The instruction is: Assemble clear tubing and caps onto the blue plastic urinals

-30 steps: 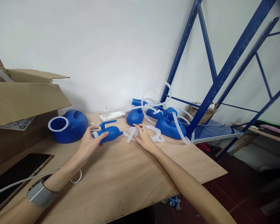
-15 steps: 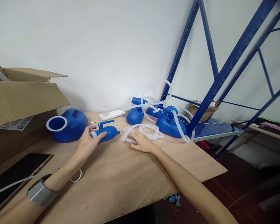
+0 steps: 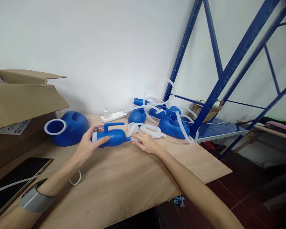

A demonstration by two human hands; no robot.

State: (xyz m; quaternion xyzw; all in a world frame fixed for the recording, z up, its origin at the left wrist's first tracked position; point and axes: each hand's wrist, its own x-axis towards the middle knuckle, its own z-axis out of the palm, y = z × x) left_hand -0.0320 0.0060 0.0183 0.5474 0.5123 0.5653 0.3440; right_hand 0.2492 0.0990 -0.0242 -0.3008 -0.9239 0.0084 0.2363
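My left hand (image 3: 90, 141) is closed around the white-rimmed end of a small blue urinal head (image 3: 114, 137), which has a bar-like handle on top and a narrow spout pointing right. My right hand (image 3: 146, 143) pinches the end of a clear plastic tube (image 3: 133, 139) against that spout. The two meet at the tip; how far the tube goes over the spout I cannot tell. The rest of this tube lies in loops (image 3: 154, 130) on the table behind my right hand.
A blue urinal bottle (image 3: 76, 128) with a wide white-rimmed mouth lies at left, beside an open cardboard box (image 3: 26, 101). More blue bottles (image 3: 173, 127) with tubes stand near the blue rack (image 3: 216, 92). A power strip (image 3: 116, 116) and a dark tablet-like device (image 3: 19, 179) rest on the table (image 3: 114, 184).
My left hand has brought the urinal head closer and turned it more side-on. The tube end in my right hand, apart from the spout before, now meets it.
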